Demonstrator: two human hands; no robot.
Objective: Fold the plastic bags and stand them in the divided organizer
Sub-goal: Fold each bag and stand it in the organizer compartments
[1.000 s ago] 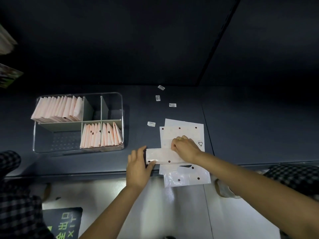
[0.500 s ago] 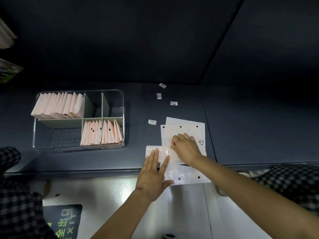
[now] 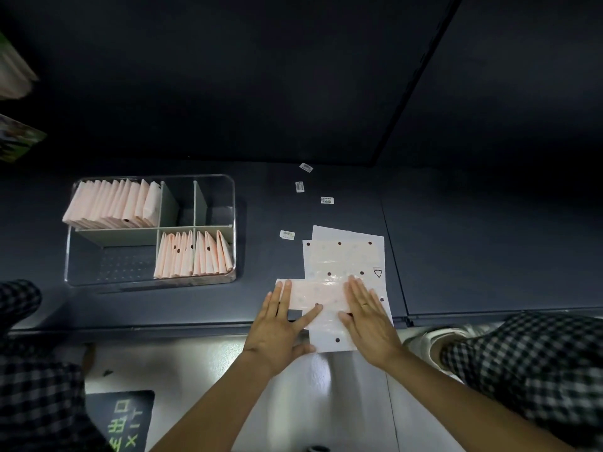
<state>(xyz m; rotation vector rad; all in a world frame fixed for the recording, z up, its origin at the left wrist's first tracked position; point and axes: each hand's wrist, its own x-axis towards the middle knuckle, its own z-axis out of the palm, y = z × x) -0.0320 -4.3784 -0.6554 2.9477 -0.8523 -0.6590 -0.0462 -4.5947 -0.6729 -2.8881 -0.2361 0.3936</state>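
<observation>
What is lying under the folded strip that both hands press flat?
Under the folded strip, flat plastic bags lie stacked, two edges showing. Left hand and right hand cover the rest; the count is unclear.

Dark blue-grey worktop (image 3: 456,249), seam running front to back on its right part. Four small white barcode labels lie loose on it: one farthest back (image 3: 305,167), one just nearer (image 3: 299,186), one to the right of that (image 3: 327,200), one nearest (image 3: 287,235). Pale glossy floor (image 3: 208,370) below the worktop's front edge. Dark floor sign (image 3: 120,422) with green characters and "EXIT", bottom left. Checkered fabric (image 3: 528,363) at right and at left. Blurred objects (image 3: 16,138) at far-left edge.
</observation>
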